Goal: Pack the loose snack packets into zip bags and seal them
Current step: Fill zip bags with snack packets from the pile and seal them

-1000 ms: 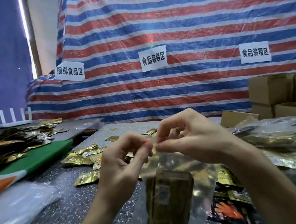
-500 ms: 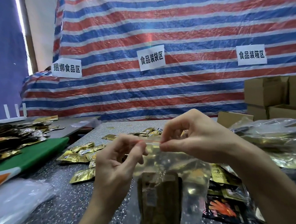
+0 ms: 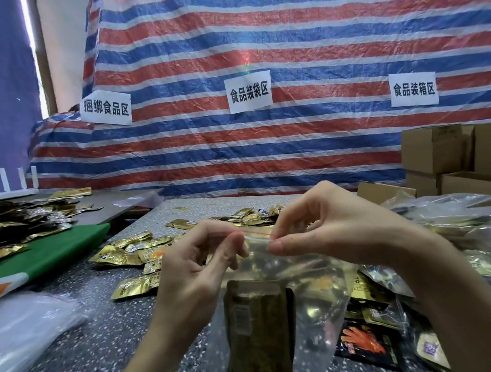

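Sealing step, I'd say. Left hand (image 3: 197,264) and right hand (image 3: 337,226) each pinched the zip bag (image 3: 302,272) at the left and right ends of its red strip (image 3: 256,231). A brown packet (image 3: 258,330) stood inside the bag, and loose gold packets (image 3: 127,252) lay to its left. The next move probably needed a firm pinch run along the strip.

Three white paper signs are fixed to the striped tarp (image 3: 286,37), each printed in black Chinese characters. The left sign (image 3: 106,110) reads 捆绑食品区, the middle sign (image 3: 249,95) reads 食品装袋区, and the right sign (image 3: 413,89) reads 食品装箱区. Print on the snack packets (image 3: 118,254) is too blurred to read.
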Demonstrator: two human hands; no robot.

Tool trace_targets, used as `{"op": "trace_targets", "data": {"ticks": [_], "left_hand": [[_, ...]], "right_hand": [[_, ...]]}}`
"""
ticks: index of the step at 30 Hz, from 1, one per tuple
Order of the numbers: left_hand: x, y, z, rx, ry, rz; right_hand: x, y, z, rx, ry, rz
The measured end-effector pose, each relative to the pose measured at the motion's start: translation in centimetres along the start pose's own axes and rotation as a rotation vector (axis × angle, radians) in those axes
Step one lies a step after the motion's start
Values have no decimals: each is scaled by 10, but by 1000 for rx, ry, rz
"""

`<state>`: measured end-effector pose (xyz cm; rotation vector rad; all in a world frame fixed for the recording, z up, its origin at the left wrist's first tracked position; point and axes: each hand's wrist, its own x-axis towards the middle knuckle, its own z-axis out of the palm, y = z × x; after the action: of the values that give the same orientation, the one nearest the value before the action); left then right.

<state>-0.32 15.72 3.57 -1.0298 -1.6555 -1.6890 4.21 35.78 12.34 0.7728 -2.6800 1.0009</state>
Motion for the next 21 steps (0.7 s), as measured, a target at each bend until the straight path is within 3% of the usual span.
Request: {"op": "trace_targets", "data": {"ticks": [9, 14, 21], "left_hand": [[-1, 4, -1, 5, -60, -19], [0, 1, -1, 50, -85, 57], [-2, -3, -4, 51, 62, 68]], "right_hand": [[1, 6, -3, 67, 96, -7], [0, 4, -5, 23, 14, -9], [-5, 5, -9, 9, -22, 56]]}}
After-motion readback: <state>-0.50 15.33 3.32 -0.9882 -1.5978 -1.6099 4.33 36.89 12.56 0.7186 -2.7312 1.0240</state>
